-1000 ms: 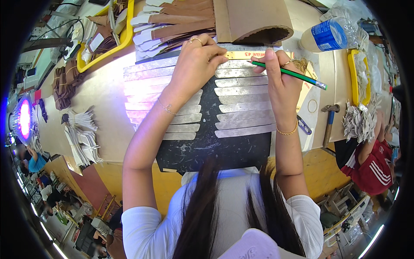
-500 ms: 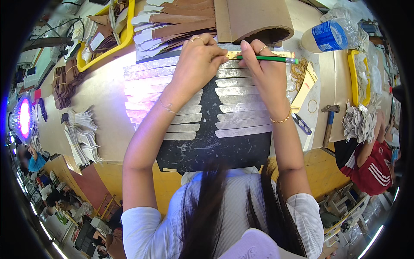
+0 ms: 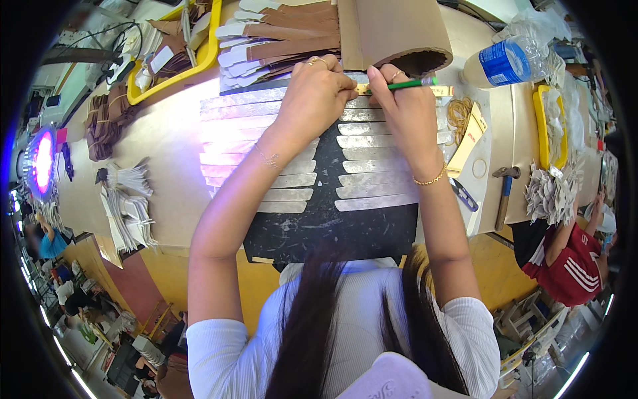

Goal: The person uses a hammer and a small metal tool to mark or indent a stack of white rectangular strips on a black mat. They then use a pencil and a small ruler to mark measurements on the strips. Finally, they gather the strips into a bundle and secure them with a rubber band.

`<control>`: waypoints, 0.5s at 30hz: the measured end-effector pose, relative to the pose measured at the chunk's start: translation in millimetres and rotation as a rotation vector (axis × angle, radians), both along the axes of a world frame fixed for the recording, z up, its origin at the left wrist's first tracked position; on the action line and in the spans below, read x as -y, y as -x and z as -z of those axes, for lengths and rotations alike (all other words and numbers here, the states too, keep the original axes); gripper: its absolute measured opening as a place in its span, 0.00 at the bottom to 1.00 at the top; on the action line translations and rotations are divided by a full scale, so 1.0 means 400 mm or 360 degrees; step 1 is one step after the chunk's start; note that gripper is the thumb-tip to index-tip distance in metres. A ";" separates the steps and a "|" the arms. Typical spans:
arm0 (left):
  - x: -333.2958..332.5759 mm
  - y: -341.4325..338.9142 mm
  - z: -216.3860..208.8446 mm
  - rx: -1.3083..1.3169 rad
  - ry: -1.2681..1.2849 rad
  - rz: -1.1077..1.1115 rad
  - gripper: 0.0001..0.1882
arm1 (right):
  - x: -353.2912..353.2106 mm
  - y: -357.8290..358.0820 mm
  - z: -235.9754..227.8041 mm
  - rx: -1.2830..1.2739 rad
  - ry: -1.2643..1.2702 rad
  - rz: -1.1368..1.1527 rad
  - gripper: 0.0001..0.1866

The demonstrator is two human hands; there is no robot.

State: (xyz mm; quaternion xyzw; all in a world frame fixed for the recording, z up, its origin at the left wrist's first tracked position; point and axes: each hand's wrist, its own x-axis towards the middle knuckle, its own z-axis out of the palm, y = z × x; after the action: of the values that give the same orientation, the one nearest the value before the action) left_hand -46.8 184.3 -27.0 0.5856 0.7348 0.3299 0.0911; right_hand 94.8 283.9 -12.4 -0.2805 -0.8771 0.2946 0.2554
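Observation:
My right hand [image 3: 404, 110] grips a green pencil [image 3: 415, 84], its eraser end pointing right and its tip hidden near the fingers. Close to it, my left hand [image 3: 316, 93] has thumb and fingers pinched together at the left end of a narrow yellow strip [image 3: 441, 90], which passes behind my right hand. Both hands are over the far end of a dark board [image 3: 319, 229]. Pale silvery strips [image 3: 375, 167] lie on that board in two columns, partly under my forearms.
Brown and white strips [image 3: 286, 30] and a rolled brown sheet [image 3: 395, 33] lie beyond my hands. To the right are rubber bands [image 3: 460, 113], a yellow cutter [image 3: 468, 138], thread snips [image 3: 464, 194], a hammer [image 3: 505, 196] and a bottle [image 3: 502, 63]. A yellow tray [image 3: 211, 46] stands at far left.
The view has shifted slightly, so the table's things sit a little differently. The pencil's eraser end has tipped a little farther away. Both hands stay close together at the yellow strip.

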 end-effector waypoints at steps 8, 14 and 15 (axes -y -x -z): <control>0.034 -0.005 -0.019 -0.0239 -0.0236 0.0077 0.07 | 0.015 -0.070 -0.105 -0.0395 0.0322 -0.0030 0.12; 0.172 -0.101 -0.075 -0.0342 -0.0351 0.0343 0.12 | 0.071 -0.211 -0.142 0.0190 -0.0595 -0.0379 0.18; 0.195 -0.120 -0.075 -0.0351 -0.0318 0.0379 0.14 | 0.094 -0.246 -0.130 0.0315 -0.0452 -0.0406 0.18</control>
State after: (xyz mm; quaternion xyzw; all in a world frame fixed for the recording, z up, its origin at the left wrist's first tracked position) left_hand 1.4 106.4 3.1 0.7070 0.6295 0.3220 -0.0100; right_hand 193.2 246.2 39.4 -0.1559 -0.9590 0.1690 0.1657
